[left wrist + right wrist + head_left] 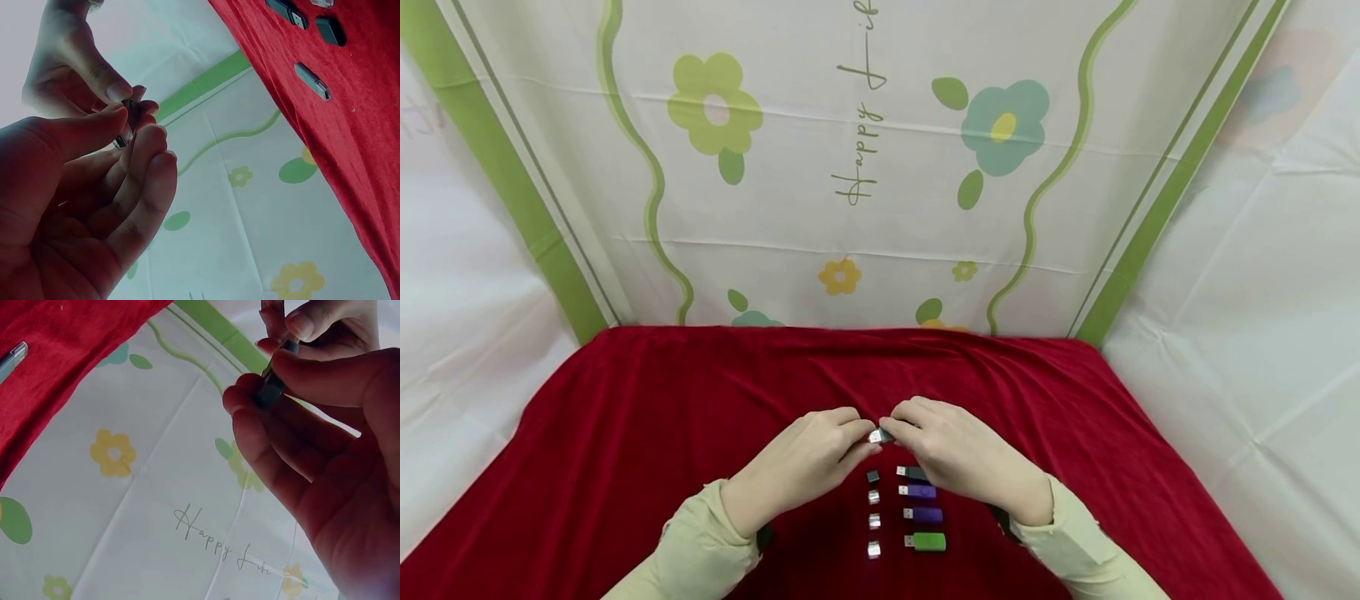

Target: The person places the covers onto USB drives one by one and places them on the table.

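Both hands meet above the red cloth, at a small USB stick (880,435). My right hand (951,442) pinches its dark body (269,392) between thumb and fingers. From the other side my left hand (808,454) pinches the shiny end with thumb and forefinger. Whether a cap covers that end I cannot tell, as fingertips hide much of it. Below the hands lie a black cap (872,477) and clear, shiny caps (874,521) in a column. Beside them is a column of USB sticks: a dark one (916,473) partly behind the right hand, two purple ones (922,515) and a green one (929,542).
Red cloth (662,400) covers the table. White printed curtains (880,225) with flowers and green bands stand behind and at both sides. Another grey USB stick (312,81) lies on the cloth in the left wrist view.
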A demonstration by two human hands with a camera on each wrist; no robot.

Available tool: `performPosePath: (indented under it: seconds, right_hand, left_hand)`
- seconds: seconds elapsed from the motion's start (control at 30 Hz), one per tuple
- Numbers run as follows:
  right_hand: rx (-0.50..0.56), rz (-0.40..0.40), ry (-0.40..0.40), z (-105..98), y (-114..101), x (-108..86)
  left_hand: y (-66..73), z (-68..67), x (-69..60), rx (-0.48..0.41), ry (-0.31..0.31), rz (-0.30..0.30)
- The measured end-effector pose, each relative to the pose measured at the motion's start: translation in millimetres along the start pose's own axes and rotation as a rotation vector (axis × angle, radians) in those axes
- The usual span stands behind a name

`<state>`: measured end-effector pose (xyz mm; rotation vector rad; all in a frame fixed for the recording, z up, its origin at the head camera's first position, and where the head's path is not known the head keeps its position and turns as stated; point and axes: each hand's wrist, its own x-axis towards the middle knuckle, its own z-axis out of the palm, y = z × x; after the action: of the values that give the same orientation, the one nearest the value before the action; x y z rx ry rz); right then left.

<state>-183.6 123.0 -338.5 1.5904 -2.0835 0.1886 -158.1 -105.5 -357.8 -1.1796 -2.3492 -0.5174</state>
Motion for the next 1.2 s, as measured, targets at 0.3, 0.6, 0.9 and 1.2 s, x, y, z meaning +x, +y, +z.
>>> performPosePath:
  seconds: [0.3, 0.6, 0.9, 1.2]
  right_hand:
    - [0.081, 0.029, 0.023, -5, 6, -2.6]
    - [0.07, 0.052, 0.016, -4, 8, -4.7]
    - [0.062, 0.061, 0.004, -2, 7, -5.8]
    - [0.081, 0.06, 0.017, 0, 13, -5.9]
  left_hand:
    - [-1.2, -1.6, 0.7, -0.006, 0.006, -0.011]
    - [0.1, -1.9, 0.5, 0.011, 0.005, -0.022]
    - [0.6, 0.1, 0.1, 0.007, 0.008, -0.039]
    - [-3.7, 2.8, -0.9, 0.037, 0.01, -0.058]
